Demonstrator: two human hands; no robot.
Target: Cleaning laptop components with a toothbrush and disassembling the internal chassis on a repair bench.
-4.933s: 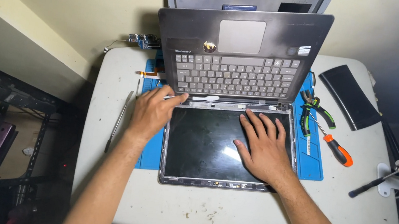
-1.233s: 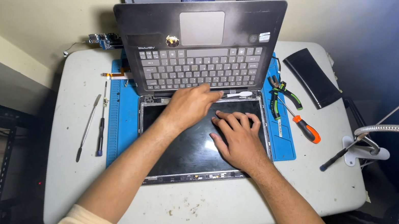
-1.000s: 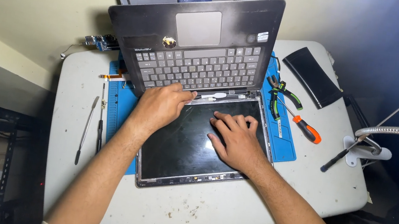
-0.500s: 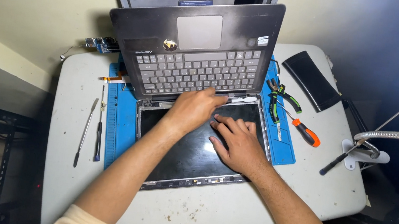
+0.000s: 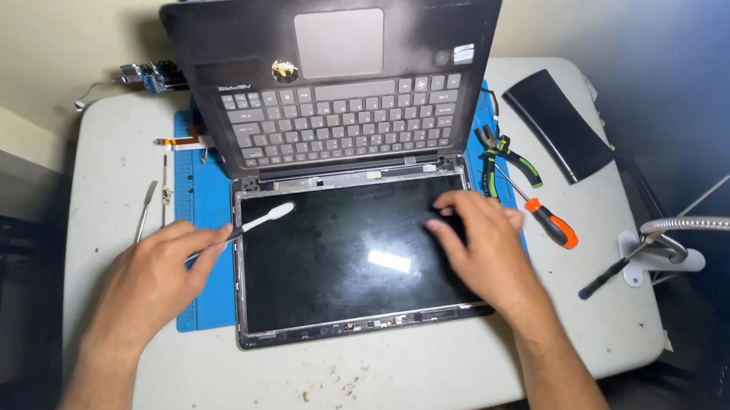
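Observation:
An opened laptop lies on a blue work mat [image 5: 195, 211], its dark screen panel [image 5: 348, 259] flat toward me and its keyboard half [image 5: 339, 117] tilted up behind. My left hand [image 5: 154, 276] holds a thin white pry tool [image 5: 258, 219] whose tip rests at the screen's upper left corner. My right hand [image 5: 481, 249] lies flat on the screen's upper right part, fingers spread near the hinge.
Green-handled pliers [image 5: 508, 153] and an orange-handled screwdriver [image 5: 546, 218] lie right of the laptop. A black flat panel [image 5: 558, 127] sits at the back right. Metal tools [image 5: 149, 205] lie left of the mat. A gooseneck lamp base [image 5: 659, 258] stands at the table's [image 5: 264, 399] right edge.
My left hand has drawn back from the hinge area to the lower left and now grips the white pry tool. My right hand shifted right along the screen's top edge.

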